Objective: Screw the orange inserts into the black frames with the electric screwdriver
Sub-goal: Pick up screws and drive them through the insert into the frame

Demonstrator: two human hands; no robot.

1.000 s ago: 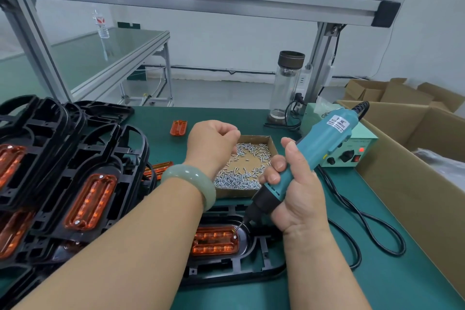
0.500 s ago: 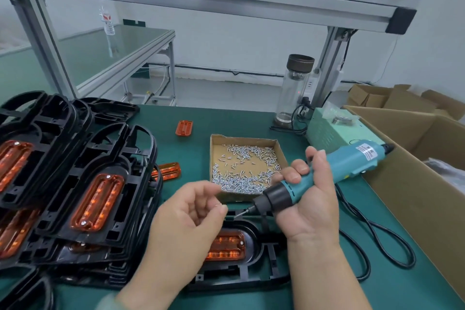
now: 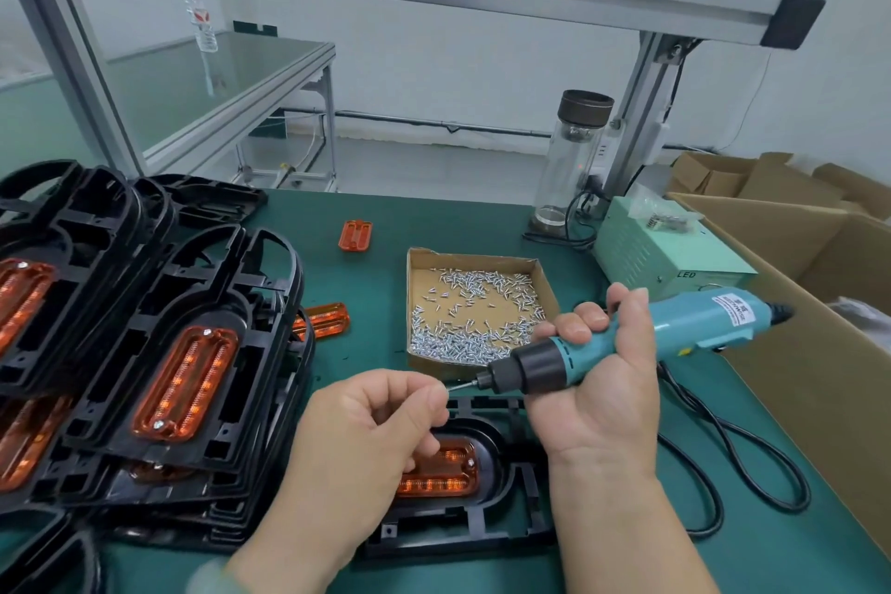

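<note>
- At the near edge of the green bench (image 3: 434, 217), the black frame (image 3: 482, 538) lies flat, with its orange insert (image 3: 441, 473) seated inside.
- I judge both to be light, rigid plastic, so the frame would likely slide unless it is pinned down by its rim.
- My right hand (image 3: 598, 381) is wrapped round the electric screwdriver (image 3: 627, 333) at mid-barrel, with the bit level and pointing left.
- My left hand (image 3: 366, 429) pinches its fingertips together at the bit tip, seemingly on a screw hidden by the fingers.

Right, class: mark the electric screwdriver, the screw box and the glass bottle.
electric screwdriver (image 3: 689, 323): head view, teal body.
screw box (image 3: 472, 258): head view, far cardboard wall.
glass bottle (image 3: 571, 169): head view, clear middle.
</note>
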